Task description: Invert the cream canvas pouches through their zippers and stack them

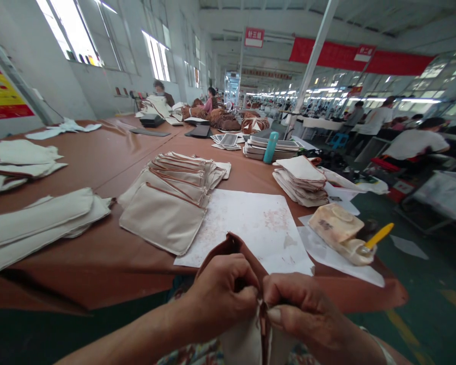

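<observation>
My left hand and my right hand are close together at the table's front edge. Both are closed in a pinch on a cream and brown bag piece, fingertips almost meeting at its seam. A brown flap of it rises behind my left hand, and its lower part hangs towards my lap. Just beyond lies a stained white paper sheet. Overlapping cream panels with brown-edged slits lie at the sheet's left. The fingers partly hide the seam.
Cream pieces are piled at the left of the brown table. To the right are a stack of cream pieces, a cut-open plastic container with a yellow-handled tool, and a turquoise bottle. People sit and stand farther back.
</observation>
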A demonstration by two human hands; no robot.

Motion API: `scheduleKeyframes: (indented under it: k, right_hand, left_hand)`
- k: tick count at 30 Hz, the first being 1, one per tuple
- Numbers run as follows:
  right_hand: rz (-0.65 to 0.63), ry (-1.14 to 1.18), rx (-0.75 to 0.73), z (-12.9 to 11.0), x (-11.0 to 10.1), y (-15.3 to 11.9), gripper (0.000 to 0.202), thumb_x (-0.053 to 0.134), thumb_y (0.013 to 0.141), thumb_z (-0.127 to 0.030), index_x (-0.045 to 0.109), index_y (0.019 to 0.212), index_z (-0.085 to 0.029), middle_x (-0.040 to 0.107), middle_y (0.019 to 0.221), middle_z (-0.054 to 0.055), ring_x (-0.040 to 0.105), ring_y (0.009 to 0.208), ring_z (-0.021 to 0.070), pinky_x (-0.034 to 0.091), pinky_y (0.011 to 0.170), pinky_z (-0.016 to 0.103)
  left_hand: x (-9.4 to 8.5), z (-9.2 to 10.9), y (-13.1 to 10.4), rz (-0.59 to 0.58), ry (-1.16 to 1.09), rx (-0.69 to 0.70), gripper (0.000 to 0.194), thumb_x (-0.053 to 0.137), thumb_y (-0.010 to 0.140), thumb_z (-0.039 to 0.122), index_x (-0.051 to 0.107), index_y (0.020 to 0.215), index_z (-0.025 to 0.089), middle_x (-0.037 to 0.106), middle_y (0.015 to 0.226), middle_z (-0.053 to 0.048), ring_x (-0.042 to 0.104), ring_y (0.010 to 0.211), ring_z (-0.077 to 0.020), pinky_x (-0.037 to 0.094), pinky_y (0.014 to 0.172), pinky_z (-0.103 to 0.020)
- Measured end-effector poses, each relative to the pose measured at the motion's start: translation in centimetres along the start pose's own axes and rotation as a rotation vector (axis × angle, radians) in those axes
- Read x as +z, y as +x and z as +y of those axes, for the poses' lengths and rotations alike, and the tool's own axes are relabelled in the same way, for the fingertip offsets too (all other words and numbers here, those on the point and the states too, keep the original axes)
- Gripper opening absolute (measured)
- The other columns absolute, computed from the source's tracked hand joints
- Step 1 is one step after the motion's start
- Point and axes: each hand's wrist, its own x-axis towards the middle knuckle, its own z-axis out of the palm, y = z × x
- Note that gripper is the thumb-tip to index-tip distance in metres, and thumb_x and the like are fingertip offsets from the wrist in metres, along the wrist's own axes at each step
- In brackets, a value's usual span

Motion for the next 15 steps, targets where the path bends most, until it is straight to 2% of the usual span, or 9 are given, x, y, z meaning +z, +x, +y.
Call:
scheduleKeyframes:
  k: [4, 8, 12, 15]
  right_hand:
    - [-0.017, 0.175, 0.112, 0.6, -0.2, 0.2, 0.013, 0.053, 0.084, -0.026, 0.056, 0.077, -0.016, 0.05, 0.07, -0.001, 0.038, 0.065, 0.0127, 0.03, 0.059, 0.024]
    - [0.009, 0.098, 0.079, 0.5, -0.1, 0.4, 0.01, 0.053, 0.084, -0.023, 0.054, 0.075, -0.017, 0.045, 0.069, -0.003, 0.036, 0.066, 0.0126, 0.03, 0.06, 0.023]
    - [0.001, 0.054, 0.055, 0.2, 0.0, 0.5, 0.01, 0.053, 0.083, -0.022, 0.053, 0.074, -0.017, 0.043, 0.068, -0.003, 0.035, 0.066, 0.0123, 0.03, 0.06, 0.023]
    - [-0.024, 0.068, 0.055, 0.4, -0.4, 0.5, 0.012, 0.053, 0.082, -0.025, 0.051, 0.073, -0.018, 0.042, 0.067, -0.003, 0.033, 0.064, 0.0121, 0.029, 0.058, 0.023]
  left_hand:
    - [-0.9, 1.0, -0.1, -0.101, -0.199, -0.107, 0.016, 0.052, 0.072, 0.009, 0.067, 0.074, 0.012, 0.062, 0.076, -0.001, 0.051, 0.069, -0.012, 0.04, 0.06, -0.02]
    - [-1.1, 1.3, -0.3, -0.187, -0.144, -0.148, 0.016, 0.065, 0.074, 0.026, 0.069, 0.075, 0.011, 0.055, 0.068, 0.001, 0.044, 0.063, -0.0108, 0.033, 0.053, -0.02]
    - [-0.8, 0.6, -0.1, -0.242, -0.119, -0.238, 0.014, 0.058, 0.074, 0.021, 0.069, 0.074, 0.011, 0.051, 0.062, 0.002, 0.04, 0.058, -0.01, 0.029, 0.05, -0.021]
    - [-0.6, 0.2, 0.0, -0.242, -0.138, -0.252, 0.014, 0.054, 0.074, 0.019, 0.066, 0.072, 0.012, 0.049, 0.061, 0.003, 0.037, 0.055, -0.0095, 0.026, 0.048, -0.021]
